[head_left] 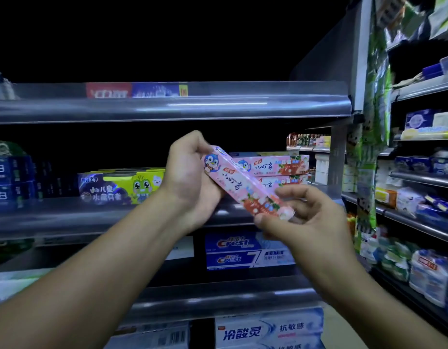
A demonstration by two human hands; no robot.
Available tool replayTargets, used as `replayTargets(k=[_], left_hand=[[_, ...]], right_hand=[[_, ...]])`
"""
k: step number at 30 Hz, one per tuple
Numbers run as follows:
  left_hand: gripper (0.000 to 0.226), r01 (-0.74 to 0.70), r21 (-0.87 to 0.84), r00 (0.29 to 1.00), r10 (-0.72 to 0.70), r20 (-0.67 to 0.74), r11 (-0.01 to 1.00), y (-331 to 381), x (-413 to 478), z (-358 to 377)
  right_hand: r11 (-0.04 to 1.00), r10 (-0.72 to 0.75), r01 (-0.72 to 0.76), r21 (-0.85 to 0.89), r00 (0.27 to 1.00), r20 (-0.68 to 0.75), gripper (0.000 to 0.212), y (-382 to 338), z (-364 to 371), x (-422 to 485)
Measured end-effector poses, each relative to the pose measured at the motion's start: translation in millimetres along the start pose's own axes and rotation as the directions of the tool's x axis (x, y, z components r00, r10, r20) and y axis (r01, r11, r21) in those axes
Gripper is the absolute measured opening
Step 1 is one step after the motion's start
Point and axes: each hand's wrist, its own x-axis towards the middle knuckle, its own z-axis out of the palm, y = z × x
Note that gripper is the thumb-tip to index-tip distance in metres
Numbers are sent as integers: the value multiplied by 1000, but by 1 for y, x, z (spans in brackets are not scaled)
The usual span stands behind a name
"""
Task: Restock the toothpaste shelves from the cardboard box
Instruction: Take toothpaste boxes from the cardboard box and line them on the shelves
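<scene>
Both hands are engaged on one item. The left hand [190,180] has its fingers curled round the upper end of a pink toothpaste carton [244,185]. The right hand [306,217] pinches the lower end between thumb and fingertips, the other fingers loosely bent. The carton is held aslant in the air between them, printed face toward the camera. Judgement: the two-ended hold serves to turn and level the carton before shelving.

Just beyond the carton, above the right hand, lies a stack of matching pink cartons [281,166] on the middle shelf [66,215], the likely destination, since the design agrees. Green-and-yellow cartons [122,187] sit beyond the left hand's wrist. Crest boxes [243,250] lie on the shelf below both hands. The cardboard box is not in view.
</scene>
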Motion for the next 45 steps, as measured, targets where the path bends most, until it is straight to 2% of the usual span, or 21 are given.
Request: replayTargets(k=[3,6,8,10,12,15,20,25,28,31,33,34,36,38,40,42,43,45], left_hand=[[19,-111,273,981,149,-125,956,-12,5,-6],[23,-164,551,970,235,-60,818,-12,9,-7],[22,-197,702,954,298,-22,684,-8,16,-7],[21,-187,831,933,361,-18,523,-6,23,-10],[20,-124,902,931,362,-39,415,-7,26,-13],[20,-6,973,936,344,-75,229,-13,26,-20],[1,110,990,936,326,-133,88,-15,24,-21],[12,116,992,952,278,-127,56,-15,22,-25],[15,66,997,946,315,-74,37,-11,15,-26],[23,-44,999,863,503,42,-9,-6,-5,-34],[27,-142,988,785,600,153,-65,-8,-30,-46],[27,-194,978,774,600,202,-79,-13,-47,-56],[26,-264,962,797,547,258,-68,-30,-82,-77],[23,-250,968,850,475,229,-18,-55,-118,-103],[22,-144,987,919,379,106,75,-87,-157,-133],[21,30,985,968,240,-71,171,-122,-196,-163],[23,125,975,976,157,-154,183,-139,-214,-176],[29,276,958,961,-36,-274,81,-176,-254,-201]], right_hand=[[996,-15,28,89,989,-150,44,-1,-21,19],[994,-51,70,79,973,-224,48,-6,-41,41],[996,-70,81,41,975,-212,57,-10,-50,57],[989,-115,93,-114,972,-204,61,-13,-56,71],[963,-143,91,-252,970,-196,58,-14,-60,81],[920,-103,11,-392,971,-215,42,-7,-63,89],[875,7,-90,-476,985,-174,10,10,-60,86],[835,-26,-81,-544,982,-186,4,7,-56,83],[816,-75,-52,-576,978,-194,28,5,-54,72],[749,-326,115,-653,921,-212,33,-1,-50,50],[746,-412,213,-631,891,-187,26,-1,-42,25],[762,-413,242,-601,896,-164,23,4,-35,8],[823,-364,263,-504,925,-111,16,16,-17,-27],[880,-283,232,-414,957,-64,12,35,1,-65],[929,-166,145,-340,986,-33,12,64,16,-105],[961,-15,12,-278,1000,-9,13,99,28,-144],[960,69,-64,-271,998,6,14,117,32,-162],[920,275,-250,-301,960,44,22,154,39,-202]])
